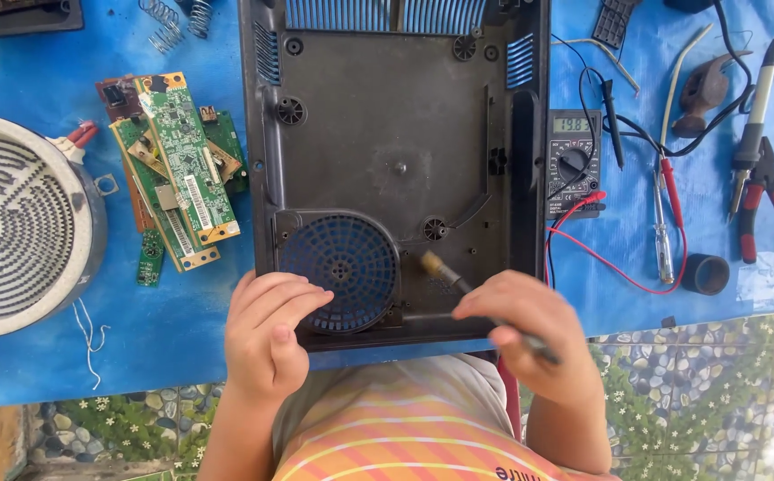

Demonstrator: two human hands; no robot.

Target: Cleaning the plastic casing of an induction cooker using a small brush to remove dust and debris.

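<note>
The black plastic housing [396, 160] lies flat and open side up at the middle of the blue-covered worktop [182, 330], its near edge just in front of the person. A round fan grille [340, 267] sits in its near-left corner.

The left hand [267, 334] rests on the housing's near edge, fingers [293, 298] loosely curled and touching the grille rim; they press down and grip nothing. The right hand [529, 334] has its fingers closed round the dark handle of a small brush [458, 285], whose pale bristle tip touches the housing floor just right of the grille.

Handling judgement: the housing appears to be a thin moulded shell, light and fairly stiff, though likely to flex at the slotted vents and liable to crack at the screw posts. It is best held by the thick outer rim, both sides, not by the grille. The brush is light and needs only a pencil hold.

To the left lie stacked green circuit boards [178, 169] and a round coiled heating element [17, 223]. To the right are a multimeter [572, 160] with red and black leads, a screwdriver [663, 232] and red-handled pliers [765, 209].
</note>
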